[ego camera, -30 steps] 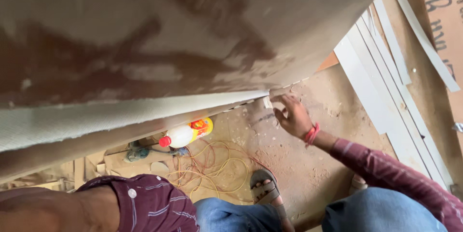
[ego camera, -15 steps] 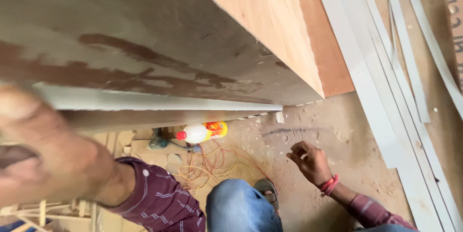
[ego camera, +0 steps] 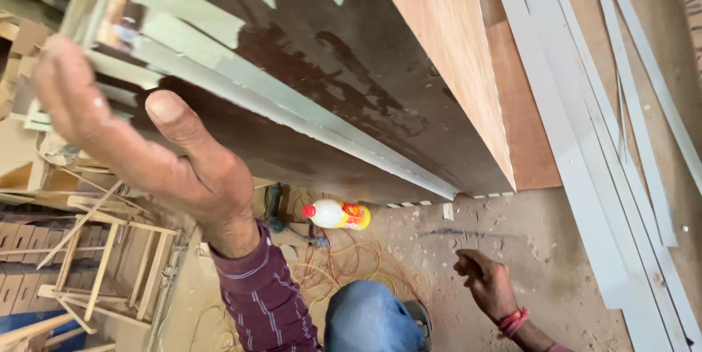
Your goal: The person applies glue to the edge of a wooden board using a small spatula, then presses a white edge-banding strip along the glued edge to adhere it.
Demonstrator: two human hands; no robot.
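Left hand (ego camera: 146, 140): raised at the near left, palm laid against the edge of the large dark brown, glue-stained plywood panel (ego camera: 314, 67); thumb up, fingers (ego camera: 62, 85) spread apart along the pale green laminate edge strip (ego camera: 292, 107). Nothing is clamped; the hand only rests on the panel edge.
Left sleeve: maroon striped cloth sleeve (ego camera: 263, 301), seen from wrist to elbow, low in the picture.
Right hand (ego camera: 486, 282): held low at the near right, just above the sawdust-covered floor (ego camera: 556, 250); fingers loosely curled together. Whether anything small is pinched cannot be told. A red thread band (ego camera: 512, 320) is seen on the wrist.
Panel position: tilted across the upper middle of the view, running from far left down to a corner near the floor at centre right; an orange-brown wooden face (ego camera: 453, 52) is seen on its right side.
Bottle: a white plastic bottle with a red cap and an orange-yellow label (ego camera: 338, 214) lies on its side on the floor, beneath the panel's lower edge and well apart from both hands.
Cable: a tangle of orange cord (ego camera: 344, 264) lies on the floor just beside the bottle.
Right of scene: long grey-white laminate strips (ego camera: 585, 162) lie side by side on the floor.
Left of scene: light wooden frames (ego camera: 102, 264) are stacked.
Near centre: a blue denim knee (ego camera: 365, 319) is seen.
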